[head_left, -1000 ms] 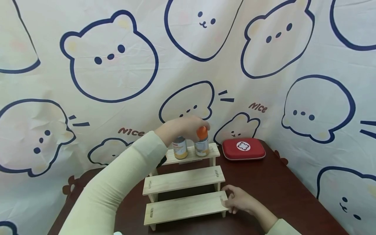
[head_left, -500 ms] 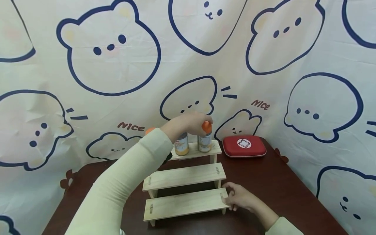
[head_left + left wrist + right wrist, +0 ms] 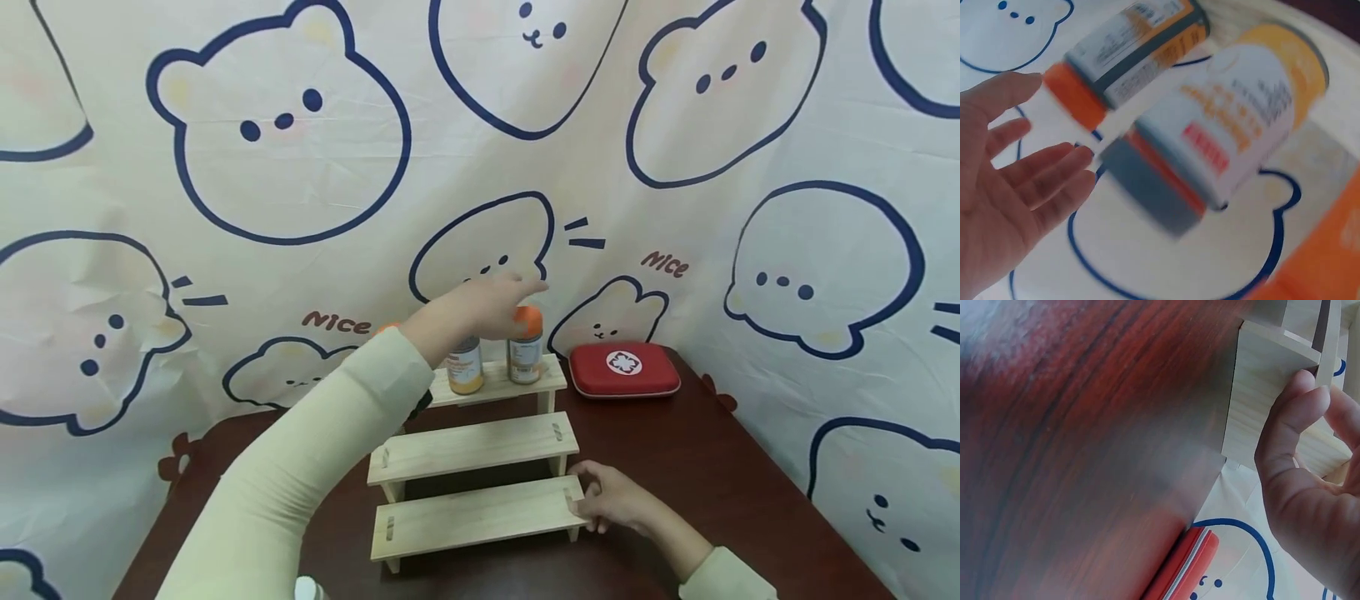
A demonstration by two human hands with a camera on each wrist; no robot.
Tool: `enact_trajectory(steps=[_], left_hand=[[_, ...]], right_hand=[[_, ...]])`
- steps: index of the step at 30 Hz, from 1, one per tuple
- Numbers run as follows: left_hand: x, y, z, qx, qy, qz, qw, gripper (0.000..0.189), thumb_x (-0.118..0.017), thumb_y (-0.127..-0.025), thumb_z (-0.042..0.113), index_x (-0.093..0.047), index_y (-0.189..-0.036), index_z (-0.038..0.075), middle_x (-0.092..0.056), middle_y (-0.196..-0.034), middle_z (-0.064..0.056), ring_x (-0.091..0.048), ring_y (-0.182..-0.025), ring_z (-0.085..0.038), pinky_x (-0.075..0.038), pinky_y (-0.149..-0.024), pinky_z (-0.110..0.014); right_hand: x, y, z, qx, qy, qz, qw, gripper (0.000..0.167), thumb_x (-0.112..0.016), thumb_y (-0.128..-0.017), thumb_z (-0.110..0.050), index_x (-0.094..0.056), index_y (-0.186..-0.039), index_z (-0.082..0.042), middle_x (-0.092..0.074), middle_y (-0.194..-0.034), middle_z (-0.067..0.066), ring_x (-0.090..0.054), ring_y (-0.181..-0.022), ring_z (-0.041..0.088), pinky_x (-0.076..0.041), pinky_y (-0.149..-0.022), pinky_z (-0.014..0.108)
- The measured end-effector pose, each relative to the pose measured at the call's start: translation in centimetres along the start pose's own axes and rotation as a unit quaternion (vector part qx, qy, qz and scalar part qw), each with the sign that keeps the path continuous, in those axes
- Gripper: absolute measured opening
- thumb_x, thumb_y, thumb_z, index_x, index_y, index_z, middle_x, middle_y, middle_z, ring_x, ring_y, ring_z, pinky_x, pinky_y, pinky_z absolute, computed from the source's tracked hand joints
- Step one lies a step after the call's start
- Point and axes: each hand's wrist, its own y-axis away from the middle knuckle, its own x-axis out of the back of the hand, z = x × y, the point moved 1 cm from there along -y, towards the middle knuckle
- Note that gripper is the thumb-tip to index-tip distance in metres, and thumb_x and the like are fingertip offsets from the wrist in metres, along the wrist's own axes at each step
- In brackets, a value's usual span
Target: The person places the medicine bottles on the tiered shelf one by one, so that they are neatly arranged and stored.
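A three-tier wooden shelf rack (image 3: 472, 450) stands on the table. On its top tier, a bottle with an orange cap (image 3: 524, 358) stands upright at the right end, beside a grey-capped bottle (image 3: 465, 371). My left hand (image 3: 491, 307) is over these two, fingers spread. In the left wrist view, this hand (image 3: 1019, 175) holds nothing, a fingertip close to the orange cap (image 3: 1075, 94). My right hand (image 3: 613, 502) is at the right end of the lowest tier; the right wrist view shows its thumb and finger pinching the board's edge (image 3: 1329, 347).
A red zippered case (image 3: 625, 370) lies on the dark wood table (image 3: 645, 442), right of the rack. Another orange top (image 3: 387, 327) shows behind the left sleeve. Something white (image 3: 307, 588) is at the bottom edge. Cartoon-printed cloth (image 3: 285, 192) hangs behind.
My left hand has let go of the orange-capped bottle, its fingers opening and lifting slightly. The bottle stays on the top tier. My right hand keeps its hold on the lowest tier.
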Motion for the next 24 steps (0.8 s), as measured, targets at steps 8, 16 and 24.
enact_trajectory(steps=[8, 16, 24], left_hand=[[3.4, 5.5, -3.0, -0.004, -0.032, 0.066, 0.9973, 0.062, -0.062, -0.090, 0.028, -0.034, -0.145, 0.030, -0.037, -0.148, -0.003, -0.041, -0.130, -0.024, -0.040, -0.101, -0.043], [4.3, 9.3, -5.9, -0.004, -0.038, 0.104, 0.9938, 0.056, -0.062, -0.089, 0.025, -0.042, -0.141, 0.026, -0.045, -0.141, -0.003, -0.048, -0.123, -0.022, -0.044, -0.098, -0.040], [5.0, 13.3, -8.2, 0.023, -0.015, 0.116, 0.9929, 0.055, -0.059, -0.092, 0.026, -0.039, -0.143, 0.024, -0.040, -0.145, -0.005, -0.049, -0.122, -0.026, -0.046, -0.094, -0.044]], right_hand=[[-0.8, -0.4, -0.6, 0.002, 0.016, -0.013, 0.9998, 0.050, -0.069, -0.079, -0.008, -0.046, -0.123, 0.002, -0.056, -0.064, 0.008, -0.056, -0.051, 0.016, -0.046, -0.045, 0.026], [-0.5, -0.5, -1.3, -0.019, 0.046, 0.000, 0.9988, 0.053, -0.070, -0.081, -0.012, -0.045, -0.125, 0.003, -0.057, -0.065, 0.009, -0.057, -0.052, 0.017, -0.047, -0.047, 0.028], [-0.5, -0.1, -1.4, -0.031, 0.063, 0.008, 0.9975, 0.055, -0.071, -0.081, -0.013, -0.044, -0.126, 0.004, -0.057, -0.066, 0.010, -0.058, -0.053, 0.018, -0.048, -0.049, 0.031]])
